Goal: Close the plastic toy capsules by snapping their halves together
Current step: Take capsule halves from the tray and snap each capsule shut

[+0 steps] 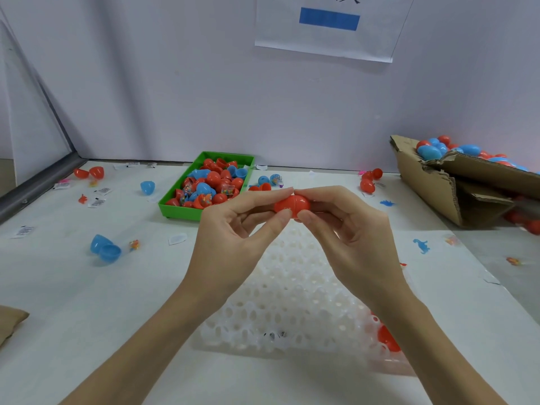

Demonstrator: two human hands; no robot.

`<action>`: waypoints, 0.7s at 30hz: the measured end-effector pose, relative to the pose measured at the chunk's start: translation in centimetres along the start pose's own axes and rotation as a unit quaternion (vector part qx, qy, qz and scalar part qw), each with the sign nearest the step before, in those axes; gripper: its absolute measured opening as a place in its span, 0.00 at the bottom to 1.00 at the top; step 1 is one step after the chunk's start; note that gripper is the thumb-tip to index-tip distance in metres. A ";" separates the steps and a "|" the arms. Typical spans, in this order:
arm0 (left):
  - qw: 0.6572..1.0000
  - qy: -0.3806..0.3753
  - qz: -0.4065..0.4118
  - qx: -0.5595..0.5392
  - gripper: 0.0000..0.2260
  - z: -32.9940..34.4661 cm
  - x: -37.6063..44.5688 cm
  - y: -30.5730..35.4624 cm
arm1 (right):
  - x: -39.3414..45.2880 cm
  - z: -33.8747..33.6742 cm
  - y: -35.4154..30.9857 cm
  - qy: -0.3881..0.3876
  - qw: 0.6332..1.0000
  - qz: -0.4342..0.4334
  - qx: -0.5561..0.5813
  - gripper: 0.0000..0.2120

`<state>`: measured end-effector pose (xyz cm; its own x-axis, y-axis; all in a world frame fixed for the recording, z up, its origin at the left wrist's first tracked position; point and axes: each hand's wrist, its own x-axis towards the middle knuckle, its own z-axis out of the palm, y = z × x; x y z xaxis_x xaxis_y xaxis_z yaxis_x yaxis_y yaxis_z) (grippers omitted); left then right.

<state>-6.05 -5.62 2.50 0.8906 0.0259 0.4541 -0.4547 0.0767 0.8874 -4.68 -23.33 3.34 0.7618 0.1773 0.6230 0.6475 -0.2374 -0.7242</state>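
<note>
A red capsule [292, 203] lies sideways in the air over the middle of the table, its two halves meeting at a visible seam. My left hand [233, 232] pinches its left half between thumb and fingertips. My right hand [347, 232] pinches the right half the same way. A green tray [172, 204] behind my hands holds several red and blue capsules and loose halves. Under my hands lies a white egg-cup grid tray [292, 287]; one red capsule [387, 339] sits at its right side, partly hidden by my right forearm.
A torn cardboard box [455, 194] full of blue and red capsules stands at the right back. Open blue halves [105, 248] lie at the left, more red and blue halves, small toy figures and paper slips are scattered around. A wall closes the back.
</note>
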 end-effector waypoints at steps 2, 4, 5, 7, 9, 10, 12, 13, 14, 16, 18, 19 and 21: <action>1.000 -0.006 0.001 0.010 0.14 0.0 -0.1 0.0 | -0.1 0.4 0.0 0.011 1.000 0.015 0.009 0.11; 0.999 -0.007 0.016 0.051 0.17 0.1 -0.2 0.0 | -0.2 0.8 -0.2 0.023 0.997 0.052 0.054 0.10; 0.995 -0.010 0.034 0.090 0.19 0.1 -0.3 0.0 | -0.2 0.9 -0.3 0.026 0.992 0.076 0.092 0.09; 0.978 -0.024 0.077 0.192 0.25 0.4 -0.6 -0.1 | -0.2 0.9 -0.5 0.032 0.978 0.124 0.167 0.09; 0.953 -0.018 0.112 0.279 0.30 0.7 -0.9 -0.4 | -0.3 0.9 -0.6 0.027 0.965 0.159 0.207 0.09; 0.942 0.001 0.128 0.309 0.30 0.9 -1.1 -0.5 | -0.4 1.2 -0.7 0.020 0.960 0.172 0.218 0.09; 0.924 0.048 0.162 0.343 0.26 1.0 -1.2 -0.7 | -0.8 1.8 -0.7 0.011 0.950 0.199 0.242 0.10; 0.917 0.060 0.175 0.354 0.23 0.9 -1.2 -0.9 | -1.0 2.1 -0.8 0.011 0.944 0.213 0.251 0.09; 0.910 0.062 0.187 0.365 0.21 0.8 -1.1 -1.0 | -1.2 2.3 -0.8 0.014 0.941 0.223 0.255 0.09; 0.902 0.046 0.201 0.379 0.20 0.6 -1.0 -1.3 | -1.2 2.5 -0.8 0.021 0.936 0.235 0.260 0.10; 0.907 0.030 0.200 0.371 0.21 0.3 -0.9 -1.4 | -1.0 2.4 -0.9 0.017 0.932 0.241 0.270 0.13; 0.912 0.026 0.195 0.359 0.21 0.2 -0.8 -1.4 | -1.0 2.3 -1.0 0.013 0.930 0.241 0.277 0.14; 0.924 0.023 0.185 0.334 0.21 -0.2 -0.5 -1.4 | -0.9 2.3 -1.2 0.007 0.924 0.240 0.296 0.13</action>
<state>-5.82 -5.49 1.04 0.6658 -0.0289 0.7456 -0.6201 -0.5772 0.5314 -6.15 -21.02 2.95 0.9665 0.1736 0.1891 0.1356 0.2801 -0.9503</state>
